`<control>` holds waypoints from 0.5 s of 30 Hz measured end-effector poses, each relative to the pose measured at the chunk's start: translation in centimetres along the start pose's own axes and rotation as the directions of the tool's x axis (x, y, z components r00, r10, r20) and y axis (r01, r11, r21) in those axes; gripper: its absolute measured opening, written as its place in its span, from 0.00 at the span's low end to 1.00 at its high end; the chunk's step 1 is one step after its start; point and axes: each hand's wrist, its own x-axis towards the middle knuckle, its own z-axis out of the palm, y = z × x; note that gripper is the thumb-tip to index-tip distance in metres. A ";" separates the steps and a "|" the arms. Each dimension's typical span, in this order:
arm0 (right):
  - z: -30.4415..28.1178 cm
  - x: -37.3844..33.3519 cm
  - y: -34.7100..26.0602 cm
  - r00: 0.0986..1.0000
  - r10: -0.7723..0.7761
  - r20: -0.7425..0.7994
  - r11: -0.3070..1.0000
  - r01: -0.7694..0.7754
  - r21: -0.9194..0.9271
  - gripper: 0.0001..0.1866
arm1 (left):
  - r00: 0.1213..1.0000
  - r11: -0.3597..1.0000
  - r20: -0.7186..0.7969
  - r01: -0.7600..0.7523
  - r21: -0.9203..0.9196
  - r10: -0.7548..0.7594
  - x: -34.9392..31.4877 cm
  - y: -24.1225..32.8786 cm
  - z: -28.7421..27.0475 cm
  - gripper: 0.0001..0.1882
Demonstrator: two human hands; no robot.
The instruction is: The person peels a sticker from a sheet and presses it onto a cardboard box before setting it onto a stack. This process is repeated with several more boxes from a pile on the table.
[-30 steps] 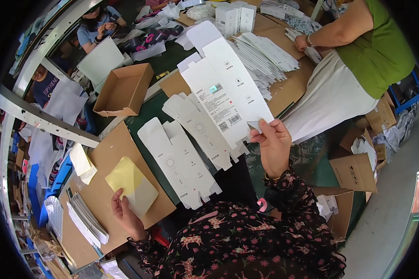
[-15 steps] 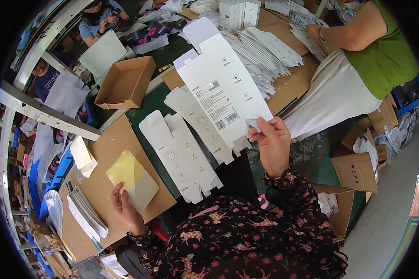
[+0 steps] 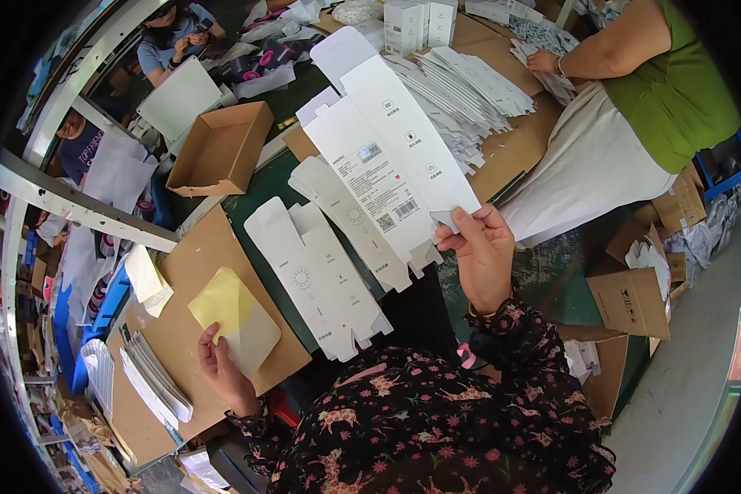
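Observation:
My right hand pinches a flattened white carton by its lower right corner, thumb on top. The carton is raised and tilted, its printed panel facing up, with a small shiny silver sticker above the fine print. My left hand has its fingers closed at the left edge of a yellow and pale sheet; the fingertips behind it are hidden. Between my hands lie two more flattened white cartons, one in front and one partly under the raised carton.
A large pile of flattened cartons lies beyond on cardboard. An open brown box stands back left. Stacked white papers and a pale pad lie left. A co-worker in green stands at the right, near an open carton box.
The raised carton has shifted slightly left and up in my right hand. My left hand and its sheet stay almost still. The co-worker's hand at the right has moved a little left.

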 end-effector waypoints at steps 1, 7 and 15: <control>0.0 0.0 0.0 1.000 -0.001 0.000 1.000 0.001 -0.001 0.04 | 1.000 1.000 -0.001 0.001 0.005 0.000 0.0 0.1 0.1 0.15; -0.2 0.7 -0.9 0.996 -0.087 -0.024 0.996 0.087 0.007 0.04 | 1.000 1.000 0.005 0.006 -0.011 -0.006 0.0 0.1 0.1 0.15; -1.7 4.0 -5.3 0.856 -0.516 -0.037 0.781 0.452 -0.431 0.05 | 1.000 1.000 -0.018 0.008 0.005 -0.008 0.1 -0.1 -0.5 0.15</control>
